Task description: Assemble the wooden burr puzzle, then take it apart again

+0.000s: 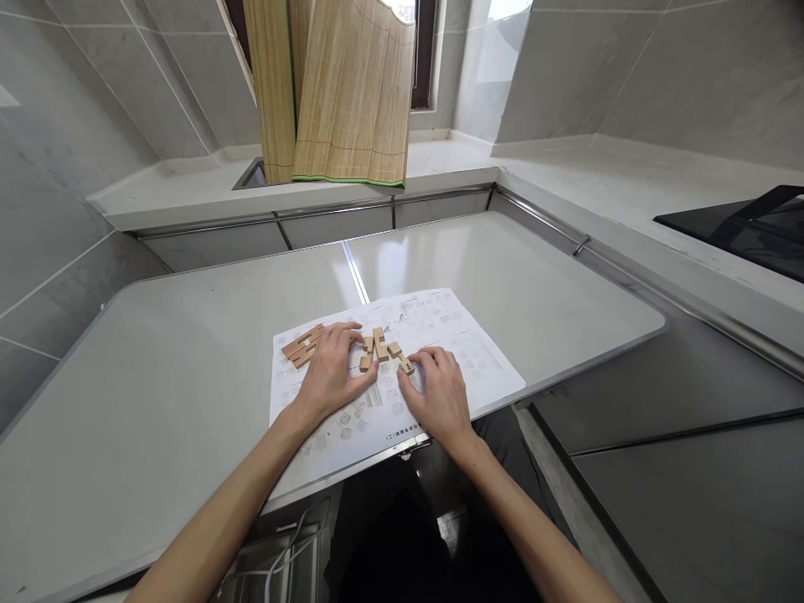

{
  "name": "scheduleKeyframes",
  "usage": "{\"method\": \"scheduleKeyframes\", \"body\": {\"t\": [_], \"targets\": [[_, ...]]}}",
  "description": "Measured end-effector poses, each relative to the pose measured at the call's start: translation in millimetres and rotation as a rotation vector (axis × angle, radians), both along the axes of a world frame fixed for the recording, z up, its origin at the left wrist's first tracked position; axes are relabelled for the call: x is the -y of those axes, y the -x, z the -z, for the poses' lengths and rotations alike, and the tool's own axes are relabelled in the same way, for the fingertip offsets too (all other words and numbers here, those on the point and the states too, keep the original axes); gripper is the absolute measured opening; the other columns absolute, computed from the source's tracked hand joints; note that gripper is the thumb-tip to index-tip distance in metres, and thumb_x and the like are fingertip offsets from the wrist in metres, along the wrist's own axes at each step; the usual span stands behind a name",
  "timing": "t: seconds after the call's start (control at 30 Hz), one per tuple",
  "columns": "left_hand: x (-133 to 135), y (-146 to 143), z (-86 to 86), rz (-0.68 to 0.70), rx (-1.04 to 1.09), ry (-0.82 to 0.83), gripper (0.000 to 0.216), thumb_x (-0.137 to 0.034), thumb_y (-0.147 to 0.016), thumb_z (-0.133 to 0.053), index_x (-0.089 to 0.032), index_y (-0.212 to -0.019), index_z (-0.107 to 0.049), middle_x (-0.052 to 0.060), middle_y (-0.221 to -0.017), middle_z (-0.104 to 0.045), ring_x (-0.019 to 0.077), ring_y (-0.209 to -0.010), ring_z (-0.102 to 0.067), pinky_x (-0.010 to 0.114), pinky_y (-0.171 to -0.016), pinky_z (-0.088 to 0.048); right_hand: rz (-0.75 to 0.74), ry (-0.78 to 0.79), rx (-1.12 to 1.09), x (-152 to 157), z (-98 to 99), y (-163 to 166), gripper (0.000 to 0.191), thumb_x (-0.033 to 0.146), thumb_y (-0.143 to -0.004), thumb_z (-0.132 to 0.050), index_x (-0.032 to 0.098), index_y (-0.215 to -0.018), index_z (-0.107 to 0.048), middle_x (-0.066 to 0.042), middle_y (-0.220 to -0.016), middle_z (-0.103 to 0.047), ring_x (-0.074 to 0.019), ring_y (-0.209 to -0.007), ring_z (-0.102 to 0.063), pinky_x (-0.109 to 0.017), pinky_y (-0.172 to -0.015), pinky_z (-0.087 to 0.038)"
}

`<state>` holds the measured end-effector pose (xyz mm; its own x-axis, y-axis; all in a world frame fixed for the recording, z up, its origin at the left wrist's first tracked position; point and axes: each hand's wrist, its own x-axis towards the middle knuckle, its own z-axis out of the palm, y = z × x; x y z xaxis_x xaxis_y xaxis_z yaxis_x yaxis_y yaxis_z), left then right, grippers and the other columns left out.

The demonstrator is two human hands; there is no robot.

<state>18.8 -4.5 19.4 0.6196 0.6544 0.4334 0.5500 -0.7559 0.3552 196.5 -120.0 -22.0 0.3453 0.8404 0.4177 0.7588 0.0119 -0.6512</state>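
— Wooden puzzle pieces (378, 344): where are they seen?

— They are spread in a loose row on a printed instruction sheet (465, 352), which is laid flat on a pale grey table (157, 394). A notched cluster of pieces (301, 346) is found at the nine o'clock end of the row, partly off the sheet's edge.

— How are the hands placed?

— The left hand (332, 374) is laid palm down over the row, fingers spread and touching pieces near its tips; nothing is closed upon. A small block (406, 365) is pinched at the fingertips of the right hand (440, 394), at three o'clock from the left hand. The two hands are kept near each other, not touching.

— What is seen farther out?

— At twelve o'clock, rolled bamboo mats (342, 92) are stood against a window above a white counter (440, 159). A black cooktop (747, 230) is set into the counter at two o'clock. Grey tiled walls (94, 100) are seen behind.
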Motion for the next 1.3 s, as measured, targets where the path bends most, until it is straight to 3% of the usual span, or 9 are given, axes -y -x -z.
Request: {"method": "scheduleKeyframes", "body": {"t": [0.13, 0.27, 0.67, 0.93, 1.13, 1.3], "targets": [[2.5, 1.3, -0.7, 0.174, -0.059, 0.081, 0.051, -0.034, -0.096, -0.065, -0.026, -0.144, -0.05, 0.012, -0.159, -0.052, 0.0345, -0.149, -0.046, 0.058, -0.121, -0.042, -0.054, -0.019, 0.017, 0.2, 0.1, -0.6, 0.023, 0.032, -0.1, -0.065, 0.02, -0.12, -0.069, -0.013, -0.115, -0.068, -0.0313, -0.108, -0.063, -0.047, -0.093, -0.055], [4.5, 2.4, 0.9, 0.265, -0.097, 0.149, 0.065, -0.034, -0.097, -0.065, -0.03, -0.157, -0.041, 0.01, -0.166, -0.046, 0.0331, -0.154, -0.043, 0.057, -0.127, -0.036, -0.101, -0.025, 0.016, 0.2, 0.5, -1.3, 0.026, 0.031, -0.1, -0.067, 0.02, -0.123, -0.07, -0.012, -0.115, -0.068, -0.0305, -0.108, -0.063, -0.047, -0.094, -0.055], [4.4, 2.2, -0.5, 0.252, -0.073, 0.17, 0.064, -0.034, -0.093, -0.069, -0.03, -0.152, -0.045, 0.012, -0.152, -0.053, 0.0333, -0.139, -0.054, 0.051, -0.116, -0.05, -0.116, 0.009, -0.037, 1.6, -4.0, -2.0, 0.019, 0.034, -0.103, -0.066, 0.022, -0.118, -0.069, -0.009, -0.111, -0.071, -0.0289, -0.103, -0.065, -0.044, -0.091, -0.053], [3.5, 2.6, 1.6, 0.187, -0.082, 0.201, 0.057, -0.041, -0.095, -0.068, -0.03, -0.149, -0.05, 0.013, -0.143, -0.054, 0.0334, -0.128, -0.061, 0.048, -0.103, -0.057, -0.155, 0.01, -0.051, 1.9, -2.0, -3.0, 0.025, 0.047, -0.105, -0.064, 0.024, -0.113, -0.069, -0.006, -0.099, -0.072, -0.0253, -0.092, -0.066, -0.041, -0.085, -0.052], [4.2, 2.5, 0.4, 0.221, -0.071, 0.191, 0.058, -0.038, -0.093, -0.069, -0.03, -0.147, -0.052, 0.012, -0.137, -0.056, 0.0325, -0.125, -0.062, 0.047, -0.103, -0.056, -0.151, 0.004, -0.049, 1.8, -3.7, -3.4, 0.021, 0.042, -0.104, -0.066, 0.023, -0.112, -0.069, -0.006, -0.098, -0.072, -0.0256, -0.091, -0.067, -0.04, -0.085, -0.052], [6.4, 2.2, -0.5, 0.259, -0.078, 0.169, 0.065, -0.038, -0.088, -0.073, -0.029, -0.149, -0.051, 0.013, -0.14, -0.056, 0.0337, -0.128, -0.06, 0.049, -0.107, -0.055, -0.228, -0.008, -0.047, 2.4, -6.1, -3.9, 0.016, 0.033, -0.103, -0.066, 0.024, -0.115, -0.069, -0.008, -0.11, -0.075, -0.0273, -0.102, -0.07, -0.042, -0.09, -0.053]]}}
